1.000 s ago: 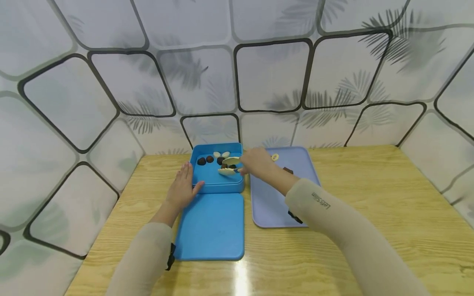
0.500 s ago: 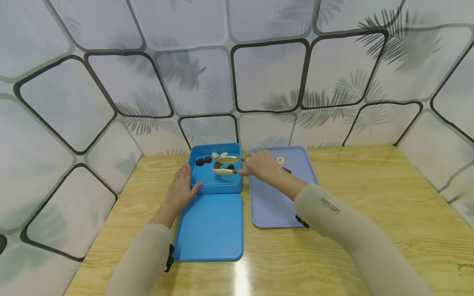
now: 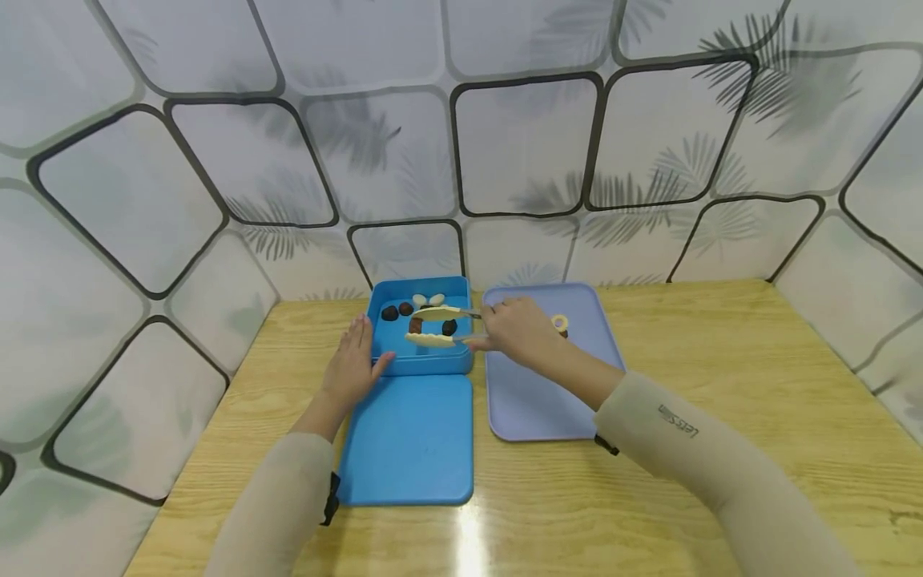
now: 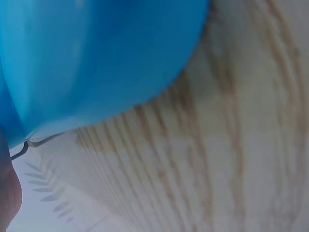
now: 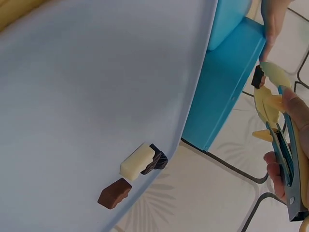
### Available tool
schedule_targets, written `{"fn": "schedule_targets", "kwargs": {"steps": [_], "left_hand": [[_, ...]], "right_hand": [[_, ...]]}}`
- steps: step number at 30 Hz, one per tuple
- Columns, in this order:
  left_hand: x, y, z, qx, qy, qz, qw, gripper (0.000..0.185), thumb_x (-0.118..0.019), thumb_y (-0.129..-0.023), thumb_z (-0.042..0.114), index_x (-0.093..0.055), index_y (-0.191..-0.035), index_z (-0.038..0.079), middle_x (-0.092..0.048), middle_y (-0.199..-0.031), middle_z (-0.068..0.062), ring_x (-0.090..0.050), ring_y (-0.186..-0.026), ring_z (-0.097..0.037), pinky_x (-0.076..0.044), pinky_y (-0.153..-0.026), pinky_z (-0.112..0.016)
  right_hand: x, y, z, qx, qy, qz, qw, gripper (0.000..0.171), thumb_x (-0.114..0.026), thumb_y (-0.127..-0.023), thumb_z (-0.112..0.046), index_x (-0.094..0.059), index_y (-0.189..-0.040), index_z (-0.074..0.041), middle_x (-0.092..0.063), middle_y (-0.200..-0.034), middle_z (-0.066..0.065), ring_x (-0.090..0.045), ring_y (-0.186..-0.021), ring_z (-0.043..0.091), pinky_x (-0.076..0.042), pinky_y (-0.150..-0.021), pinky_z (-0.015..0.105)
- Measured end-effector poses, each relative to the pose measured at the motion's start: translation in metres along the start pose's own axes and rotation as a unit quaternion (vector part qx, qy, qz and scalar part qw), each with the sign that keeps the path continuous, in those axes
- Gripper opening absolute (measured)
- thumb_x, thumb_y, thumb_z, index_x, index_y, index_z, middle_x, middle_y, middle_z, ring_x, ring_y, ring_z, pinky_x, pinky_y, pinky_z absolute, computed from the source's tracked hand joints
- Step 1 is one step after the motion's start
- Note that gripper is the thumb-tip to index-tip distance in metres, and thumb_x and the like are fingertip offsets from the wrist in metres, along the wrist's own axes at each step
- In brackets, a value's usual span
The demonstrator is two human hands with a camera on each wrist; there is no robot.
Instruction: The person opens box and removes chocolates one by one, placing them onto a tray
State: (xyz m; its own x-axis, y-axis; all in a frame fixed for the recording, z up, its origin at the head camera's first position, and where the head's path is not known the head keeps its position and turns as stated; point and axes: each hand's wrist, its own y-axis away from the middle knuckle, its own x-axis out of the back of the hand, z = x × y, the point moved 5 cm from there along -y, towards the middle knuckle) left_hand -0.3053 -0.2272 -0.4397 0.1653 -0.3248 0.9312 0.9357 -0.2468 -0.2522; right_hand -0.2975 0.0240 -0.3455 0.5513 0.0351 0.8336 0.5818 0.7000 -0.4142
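My right hand grips a pair of tongs with cream scalloped tips and metal arms, reaching left over the blue box. Between the spread tips sits a brown chocolate, seen from the side as a dark block in the right wrist view. A dark chocolate shows farther back between the tong arms. Other dark chocolates and white ones lie toward the back of the box. My left hand rests along the box's left edge, fingers straight, thumb over the front corner.
A lavender tray stands right of the box. At its far end lie a white chocolate, a brown one and a dark one. A flat blue lid lies before the box on the wooden table. A patterned wall rises behind.
My right hand has shifted right while the tong tips have swung left, the brown chocolate moving left with them. More of the tong arms shows now. My left hand stays at the box.
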Motion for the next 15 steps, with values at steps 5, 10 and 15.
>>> {"fn": "schedule_targets", "kwargs": {"steps": [5, 10, 15], "left_hand": [[-0.002, -0.003, -0.002, 0.012, -0.023, -0.022, 0.9994, 0.081, -0.035, -0.1, 0.049, -0.014, -0.144, -0.015, -0.013, -0.153, -0.031, -0.013, -0.142, -0.043, -0.013, -0.116, -0.051], [-0.003, -0.004, -0.002, 0.017, -0.044, -0.035, 0.9983, 0.078, -0.041, -0.1, 0.043, -0.013, -0.144, -0.015, -0.012, -0.153, -0.03, -0.013, -0.142, -0.041, -0.013, -0.116, -0.049], [-0.003, -0.004, -0.002, 0.017, -0.038, -0.035, 0.9985, 0.078, -0.047, -0.099, 0.038, -0.014, -0.144, -0.016, -0.013, -0.153, -0.03, -0.014, -0.142, -0.042, -0.014, -0.116, -0.049]], "right_hand": [[0.012, 0.016, 0.0, 0.005, 0.017, 0.069, 0.997, 0.06, -0.064, -0.076, -0.063, -0.071, -0.083, -0.003, -0.066, -0.064, 0.005, -0.056, -0.048, 0.015, -0.043, -0.041, 0.025], [0.021, 0.037, 0.0, 0.022, 0.01, 0.107, 0.994, 0.063, -0.061, -0.077, -0.064, -0.07, -0.085, -0.002, -0.069, -0.067, 0.005, -0.06, -0.053, 0.016, -0.043, -0.044, 0.026], [0.019, 0.059, 0.005, 0.025, -0.012, 0.102, 0.994, 0.068, -0.048, -0.085, -0.065, -0.07, -0.089, -0.001, -0.07, -0.073, 0.007, -0.064, -0.058, 0.019, -0.047, -0.047, 0.029]]}}
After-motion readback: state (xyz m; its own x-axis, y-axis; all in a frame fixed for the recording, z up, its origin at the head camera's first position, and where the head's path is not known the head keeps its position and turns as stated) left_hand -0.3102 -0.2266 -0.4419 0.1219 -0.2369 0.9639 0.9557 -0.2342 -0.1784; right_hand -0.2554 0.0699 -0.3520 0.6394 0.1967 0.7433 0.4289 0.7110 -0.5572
